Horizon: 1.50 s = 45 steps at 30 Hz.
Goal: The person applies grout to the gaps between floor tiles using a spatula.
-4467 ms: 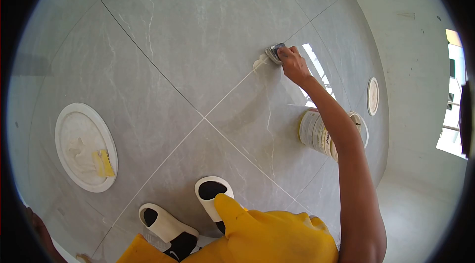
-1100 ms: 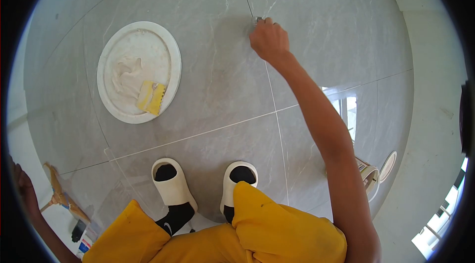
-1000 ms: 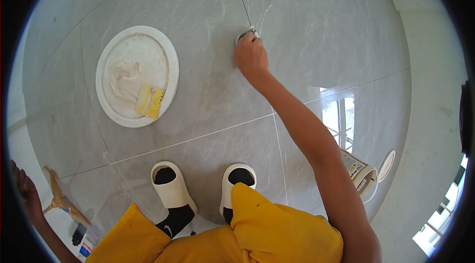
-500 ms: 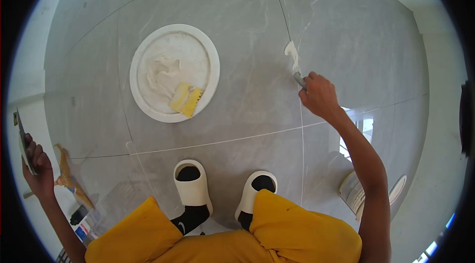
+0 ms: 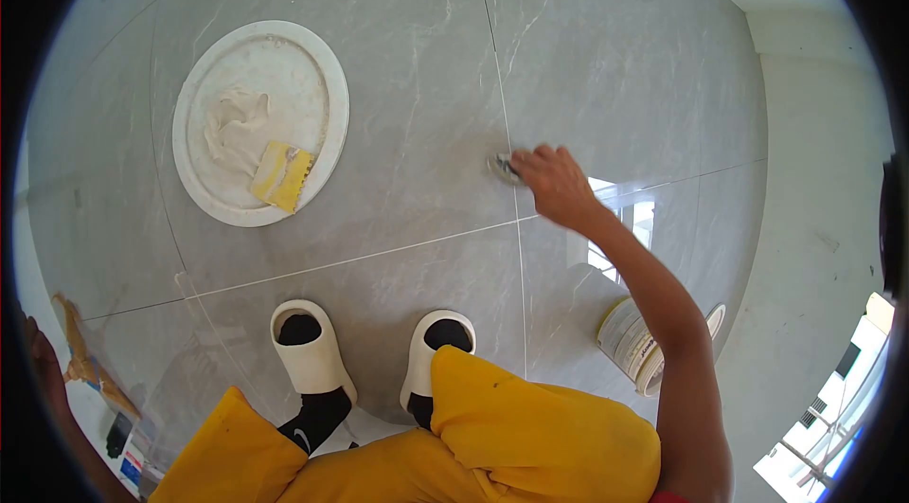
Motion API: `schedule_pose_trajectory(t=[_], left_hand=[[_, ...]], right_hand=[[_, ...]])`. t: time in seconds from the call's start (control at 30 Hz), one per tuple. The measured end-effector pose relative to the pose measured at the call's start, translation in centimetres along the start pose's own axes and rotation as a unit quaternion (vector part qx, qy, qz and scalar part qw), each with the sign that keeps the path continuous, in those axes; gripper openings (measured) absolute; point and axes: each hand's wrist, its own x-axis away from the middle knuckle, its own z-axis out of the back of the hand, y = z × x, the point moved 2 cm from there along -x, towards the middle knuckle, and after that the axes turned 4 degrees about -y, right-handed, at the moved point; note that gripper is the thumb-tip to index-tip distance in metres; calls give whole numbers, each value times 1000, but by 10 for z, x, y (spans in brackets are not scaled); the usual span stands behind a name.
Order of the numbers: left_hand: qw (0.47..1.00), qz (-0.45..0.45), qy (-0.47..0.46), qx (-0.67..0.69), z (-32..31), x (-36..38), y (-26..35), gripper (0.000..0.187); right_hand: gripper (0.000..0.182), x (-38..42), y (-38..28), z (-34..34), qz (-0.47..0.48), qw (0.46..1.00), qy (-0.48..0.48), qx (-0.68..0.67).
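My right hand (image 5: 557, 188) is closed on a small scraper (image 5: 503, 168), blurred, its blade against the grey tile floor (image 5: 407, 171) beside a joint. Above the hand, this joint (image 5: 502, 96) shows a thin white line; farther away it stays dark. At the far left edge, my left hand (image 5: 44, 358) is partly cut off by the dark border, fingers curled. The flat scraper seen in it earlier is hidden now. A round white lid (image 5: 338, 110) lies to the left, bearing creamy white paste (image 5: 237, 124) and a yellow notched spreader (image 5: 282, 176).
A labelled white bucket (image 5: 627, 337) lies tipped near my right forearm. My cream slides (image 5: 312, 361) stand on the tiles below the cross joint. Brown crumpled material (image 5: 90, 361) and a black object (image 5: 118, 434) are at lower left. A pale wall (image 5: 814, 171) borders the right.
The view has shifted right. My right hand has drawn the scraper toward me along the joint; the thick paste smear there is gone, leaving a thin white line. My left hand has slipped mostly out of view.
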Motion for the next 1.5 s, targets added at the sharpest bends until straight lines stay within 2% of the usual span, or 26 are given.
schedule_pose_trajectory(t=[0.1, 0.13, 0.23, 0.33, 0.37, 0.43, 0.53, 0.6, 0.63, 0.67, 0.73, 0.8, 0.9, 0.97, 1.03, 1.1, 1.23, 1.4, 1.5], left_hand=[[999, -8, 43, 14, 7, 6, -3, 19], [998, -15, 55, 9, 10, 8, -2, 19], [999, -9, 45, 10, 12, 10, -1, 20], [998, -19, 59, 13, 6, 8, 1, 21], [995, -33, 88, -26, 8, 11, 5, 21], [981, -57, 152, -105, 16, 19, 12, 21], [937, -115, 308, -122, -9, 23, -3, 19], [953, -106, 256, -118, 24, 30, 8, 18], [961, -105, 229, -116, 27, 30, 9, 17], [974, -90, 185, -92, 28, 28, 13, 17], [992, -58, 105, -34, 11, 28, 4, 17], [990, -65, 119, -34, 14, 25, 5, 17], [988, -78, 125, -36, 12, 32, 11, 17], [992, -67, 103, -32, 8, 26, 8, 18], [996, -53, 70, -27, 3, 22, 5, 19], [994, -65, 82, -41, -4, 18, 4, 20], [995, -54, 62, -61, -18, 8, 2, 21], [999, -24, 31, -29, -14, 6, -2, 22], [999, -17, 27, -22, -18, 5, -6, 21]], right_hand=[[28, 48, -28, -1, -5, 985, -134, -108], [20, 47, -24, -1, -33, 976, -141, -162], [14, 7, 2, 28, -159, 966, 30, -200], [19, -63, 40, 49, -225, 949, 107, -192], [21, -88, 51, 51, -240, 949, 112, -170], [23, -129, 61, 60, -295, 939, 55, -167], [21, -167, 63, 43, -329, 939, 83, -59], [19, -176, 40, 5, -289, 954, 32, 70], [19, -176, 19, 7, -266, 955, 11, 134], [17, -167, 10, 12, -276, 960, -19, 48], [18, -144, 5, 6, -312, 950, 8, 18], [16, -116, -18, -7, -268, 959, -71, 57], [17, -109, -7, 48, -305, 938, -137, -89], [22, -124, 39, 60, -334, 941, -11, -58], [21, -144, 92, 52, -212, 957, 187, -63], [23, -170, 125, 46, -127, 967, 218, -20], [30, -171, 117, 32, -99, 986, 128, 38], [30, -99, 57, 16, -58, 995, 62, 44], [30, -39, 14, 1, -44, 997, 71, 8]])
